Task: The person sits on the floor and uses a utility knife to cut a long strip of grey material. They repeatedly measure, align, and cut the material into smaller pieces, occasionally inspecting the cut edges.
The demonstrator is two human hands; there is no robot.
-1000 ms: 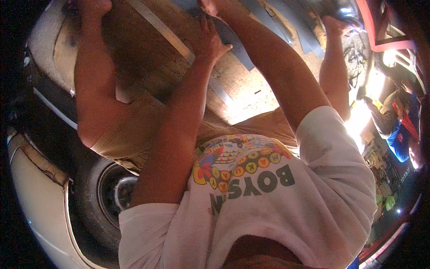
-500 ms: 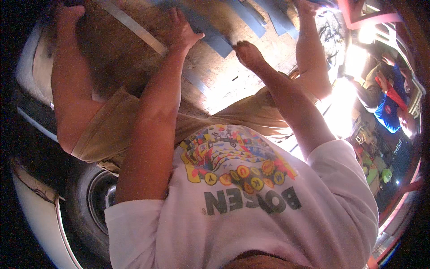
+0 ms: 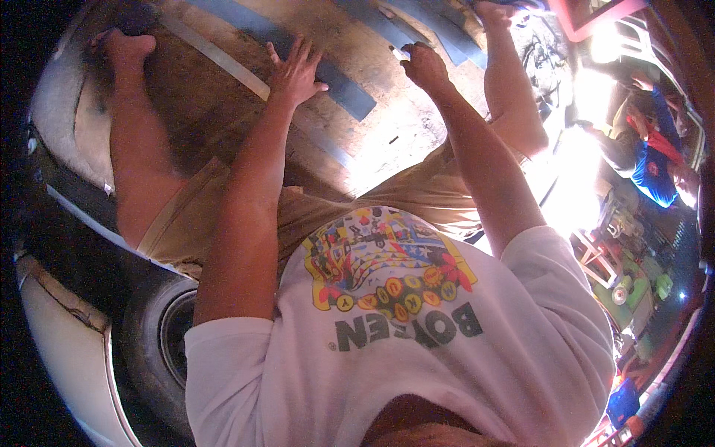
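My left hand (image 3: 296,78) lies with its fingers spread on a long blue-grey flat strip (image 3: 348,95), which slants across the brown, worn surface (image 3: 372,138) between my legs. To the right, past the strip's near end, my right hand (image 3: 428,68) is closed round a small white stick-like thing (image 3: 399,54). Only its pale end shows, so its exact kind is hard to make out. Left of my left hand, a narrow pale flat bar (image 3: 216,63) runs roughly parallel to the strip.
More blue-grey strips (image 3: 380,26) lie at the far side, beyond my right hand. A wheel (image 3: 167,335) and a pale car body panel (image 3: 71,357) stand close on my left. Bright light glares at the right, where another person in blue (image 3: 654,175) sits near scattered gear.
My left hand's fingers have spread out on the strip. The strip's end has shifted slightly nearer. My right hand has moved farther off, and the white thing in it now shows.
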